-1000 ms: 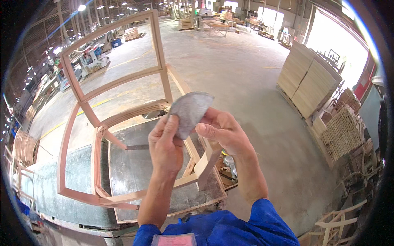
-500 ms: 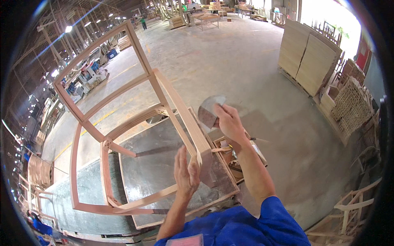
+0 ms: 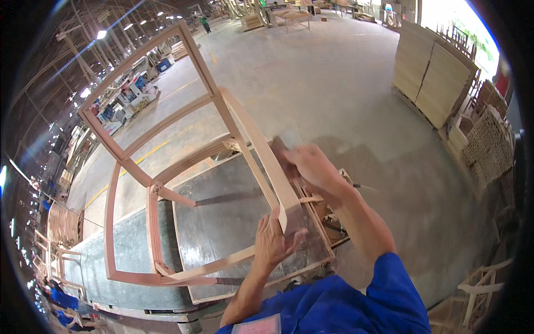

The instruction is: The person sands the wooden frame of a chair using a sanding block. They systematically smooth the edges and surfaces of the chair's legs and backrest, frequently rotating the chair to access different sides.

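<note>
An unfinished wooden chair frame (image 3: 268, 167) rests on a worktable with a dark, smooth top (image 3: 222, 206). My left hand (image 3: 272, 239) grips the near corner of the frame, its fingers wrapped about the wood where two pieces meet. Just right of the thick side piece, my right hand (image 3: 317, 167) is closed on a thin sanding disc (image 3: 282, 150). Motion blurs that hand and the disc, which lies close against the side piece; whether they touch I cannot tell.
At the table's right edge sits a wooden tray (image 3: 334, 228) with small tools. Tall stacked panels (image 3: 431, 75) stand at the far right. Chair parts (image 3: 484, 289) lie at lower right. Another person (image 3: 206, 25) stands far back, and blue-clothed people (image 3: 64, 298) are at lower left.
My left hand has gone from open beside the frame's corner to gripping it. My right hand has brought the disc down toward the side piece. The whole view has shifted slightly.
</note>
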{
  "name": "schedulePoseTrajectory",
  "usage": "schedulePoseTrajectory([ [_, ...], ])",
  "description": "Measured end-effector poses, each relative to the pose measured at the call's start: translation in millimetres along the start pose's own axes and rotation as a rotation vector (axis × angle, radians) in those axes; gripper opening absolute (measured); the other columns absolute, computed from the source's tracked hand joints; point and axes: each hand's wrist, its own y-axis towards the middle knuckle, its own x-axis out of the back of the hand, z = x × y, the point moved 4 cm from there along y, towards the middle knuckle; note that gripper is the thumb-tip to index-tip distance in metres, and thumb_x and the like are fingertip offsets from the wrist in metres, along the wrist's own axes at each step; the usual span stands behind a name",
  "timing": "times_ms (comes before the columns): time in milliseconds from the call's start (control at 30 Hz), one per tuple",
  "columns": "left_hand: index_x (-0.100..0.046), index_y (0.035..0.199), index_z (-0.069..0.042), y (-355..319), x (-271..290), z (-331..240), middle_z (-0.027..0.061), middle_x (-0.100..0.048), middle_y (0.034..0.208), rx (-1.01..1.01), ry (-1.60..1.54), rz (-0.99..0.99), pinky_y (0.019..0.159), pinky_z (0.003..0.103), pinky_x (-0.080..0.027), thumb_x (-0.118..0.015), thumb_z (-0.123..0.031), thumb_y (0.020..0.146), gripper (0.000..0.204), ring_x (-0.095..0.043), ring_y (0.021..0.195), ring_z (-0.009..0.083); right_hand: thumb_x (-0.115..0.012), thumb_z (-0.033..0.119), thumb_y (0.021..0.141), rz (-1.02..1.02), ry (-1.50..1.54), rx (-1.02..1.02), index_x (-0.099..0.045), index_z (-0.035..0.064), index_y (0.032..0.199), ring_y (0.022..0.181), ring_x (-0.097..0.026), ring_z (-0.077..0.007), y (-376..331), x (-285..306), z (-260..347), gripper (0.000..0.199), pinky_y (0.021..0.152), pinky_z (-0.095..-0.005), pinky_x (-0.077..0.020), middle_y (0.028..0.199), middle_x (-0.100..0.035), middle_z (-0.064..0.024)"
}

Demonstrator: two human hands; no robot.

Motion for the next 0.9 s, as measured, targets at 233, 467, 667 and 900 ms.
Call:
schedulePoseTrajectory([
  [233,-0.034,0.135,0.006,-6.1,-4.2,7.4,0.0252,-0.060,0.107,0.053,0.030,-0.014,0.089,0.050,-0.046,-0.086,-0.031,0.072,0.089,-0.058,0.099,0.0434,-0.056,0.019,0.100,0.011,0.067,-0.040,-0.068,-0.0035,0.089,0.068,-0.059,-0.0091,-36.0,-20.5,2.8,0.028,0.065,-0.0284,-0.0505,0.078,-0.066,-0.0037],
  [467,-0.036,0.132,0.003,0.4,-14.4,13.2,0.0252,-0.062,0.108,0.089,0.012,-0.006,0.094,0.050,-0.047,-0.085,-0.023,0.070,0.083,-0.061,0.099,0.0448,-0.057,0.021,0.099,-0.042,-0.065,-0.159,-0.068,-0.0054,0.086,0.067,-0.055,-0.0086,17.9,-20.6,27.6,0.031,0.058,-0.0299,-0.0445,0.073,-0.064,-0.0027],
  [667,-0.036,0.132,0.002,-6.2,-1.4,3.5,0.0227,-0.065,0.111,0.058,0.021,-0.052,0.101,0.048,-0.046,-0.084,-0.021,0.071,0.081,-0.064,0.104,0.0399,-0.057,0.019,0.097,0.003,-0.156,0.129,-0.065,-0.0081,0.081,0.060,-0.056,-0.0115,-30.9,-20.4,17.5,0.032,0.054,-0.0336,-0.0444,0.066,-0.062,-0.0058],
  [900,-0.039,0.129,0.002,-0.8,-11.6,0.5,0.0241,-0.064,0.114,0.033,0.003,-0.026,0.104,0.049,-0.045,-0.084,-0.022,0.071,0.078,-0.065,0.106,0.0387,-0.055,0.014,0.095,-0.100,-0.314,-0.021,-0.064,-0.0084,0.085,0.066,-0.054,-0.0102,31.9,-13.0,32.5,0.026,0.057,-0.0319,-0.0429,0.067,-0.061,-0.0067],
])
